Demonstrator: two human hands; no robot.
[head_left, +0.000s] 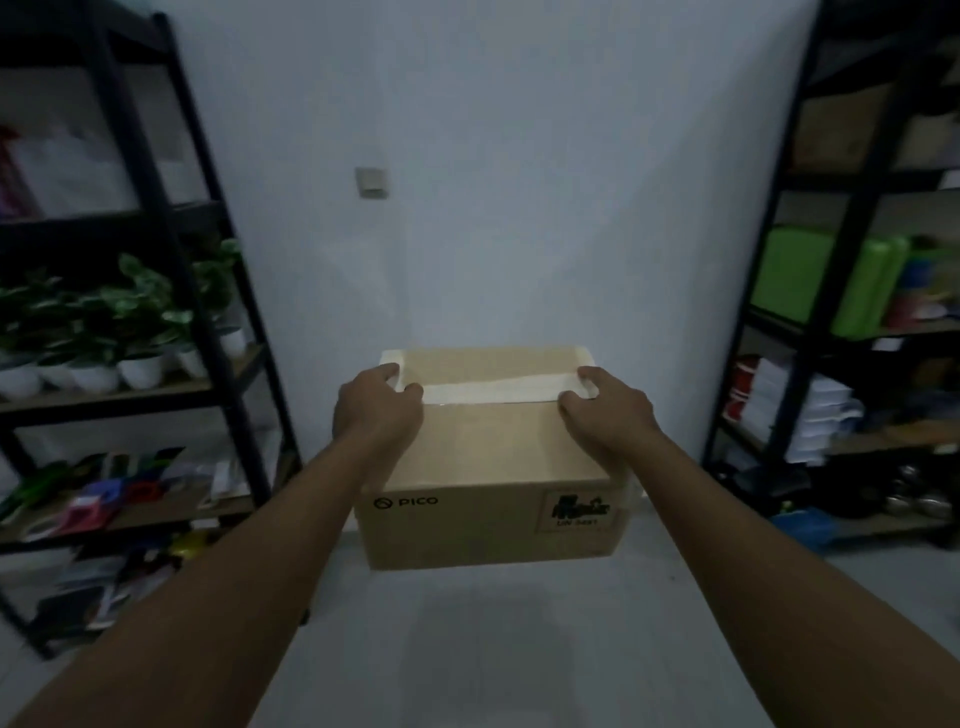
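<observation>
A brown cardboard box printed with "PICO" stands on the pale floor against the white wall. A white strip of paper or cloth lies across the box's top, from the left edge to the right edge. My left hand pinches the left end of the strip between thumb and fingers. My right hand pinches the right end the same way. Both arms reach forward over the box's near top edge.
A black metal shelf on the left carries white potted plants and colourful packets lower down. Another black shelf on the right holds green containers, stacked papers and boxes. A wall switch sits above the box.
</observation>
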